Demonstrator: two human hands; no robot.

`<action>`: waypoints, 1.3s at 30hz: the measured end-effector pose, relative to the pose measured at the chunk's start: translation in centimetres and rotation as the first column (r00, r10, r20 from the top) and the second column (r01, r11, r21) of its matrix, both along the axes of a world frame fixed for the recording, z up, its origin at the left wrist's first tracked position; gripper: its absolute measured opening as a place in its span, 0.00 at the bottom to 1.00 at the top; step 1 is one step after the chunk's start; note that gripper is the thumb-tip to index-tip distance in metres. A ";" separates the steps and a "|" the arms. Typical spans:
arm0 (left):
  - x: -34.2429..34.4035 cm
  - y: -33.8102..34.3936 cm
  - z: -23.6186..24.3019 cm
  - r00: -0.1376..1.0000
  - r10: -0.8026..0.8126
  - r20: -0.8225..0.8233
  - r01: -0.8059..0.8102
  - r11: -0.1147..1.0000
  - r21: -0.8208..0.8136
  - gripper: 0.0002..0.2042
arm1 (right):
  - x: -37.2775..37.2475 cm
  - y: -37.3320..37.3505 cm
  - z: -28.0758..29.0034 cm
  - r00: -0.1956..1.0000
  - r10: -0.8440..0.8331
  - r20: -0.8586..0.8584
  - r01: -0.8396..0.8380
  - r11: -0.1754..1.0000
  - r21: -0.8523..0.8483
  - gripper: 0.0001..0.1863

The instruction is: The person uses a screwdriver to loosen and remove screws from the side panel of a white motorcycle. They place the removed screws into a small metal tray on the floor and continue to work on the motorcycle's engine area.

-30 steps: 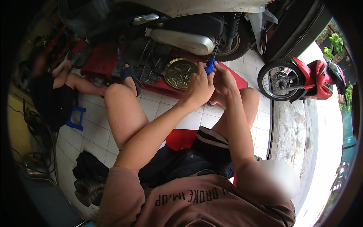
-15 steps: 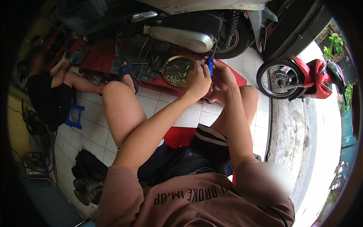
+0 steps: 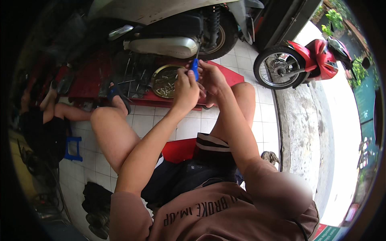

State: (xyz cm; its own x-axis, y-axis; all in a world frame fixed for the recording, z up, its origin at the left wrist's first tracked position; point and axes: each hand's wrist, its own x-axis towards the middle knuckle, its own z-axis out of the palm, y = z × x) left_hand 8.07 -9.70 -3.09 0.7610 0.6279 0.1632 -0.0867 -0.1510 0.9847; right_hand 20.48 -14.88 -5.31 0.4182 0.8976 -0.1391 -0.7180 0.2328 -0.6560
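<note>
The far scooter (image 3: 157, 17) wore its silver cover (image 3: 163, 47). Nearer lay a round tray (image 3: 153, 85). Right of it, the left hand (image 3: 186, 89) and right hand (image 3: 213, 77) both grasped a blue-handled tool (image 3: 195, 69), work apparently unfinished; loose metal pieces (image 3: 164, 86) sat in the tray, seemingly removed parts.

A low red platform (image 3: 231, 75) runs across the upper left and upper middle of the frame, its bare corner near the upper centre. On it sits a round brass-coloured tray (image 3: 157, 77), holding small metal pieces, probably screws or bolts; long slim metal tools (image 3: 128, 72) lie left of the tray, too dim to tell apart. White square floor tiles (image 3: 142, 122) spread below, through the middle and lower left. A blue plastic stool (image 3: 74, 139) stands on them at the left, and a black cloth heap (image 3: 96, 195) lies at the lower left.
</note>
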 end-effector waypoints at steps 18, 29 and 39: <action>-1.0 0.4 2.2 0.939 -0.027 -0.342 0.082 0.985 0.149 0.16 | 0.6 2.2 -2.4 0.997 -0.056 0.053 0.050 0.992 0.112 0.08; -0.8 0.9 1.5 0.970 -0.115 -0.214 0.108 0.993 -0.046 0.17 | 1.0 0.3 -0.9 0.982 0.002 0.188 -0.001 1.000 -0.006 0.12; -1.1 1.0 0.6 0.993 0.115 -0.031 -0.085 0.863 0.498 0.11 | -0.7 0.2 0.8 0.998 -0.046 0.048 0.051 0.993 -0.110 0.16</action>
State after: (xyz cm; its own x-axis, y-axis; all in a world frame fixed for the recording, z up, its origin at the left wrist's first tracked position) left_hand 7.00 -8.67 -2.45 0.7162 0.5491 0.4307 0.0092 -0.6245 0.7810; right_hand 19.80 -14.65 -4.50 0.4688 0.8562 -0.2173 -0.6768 0.1901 -0.7112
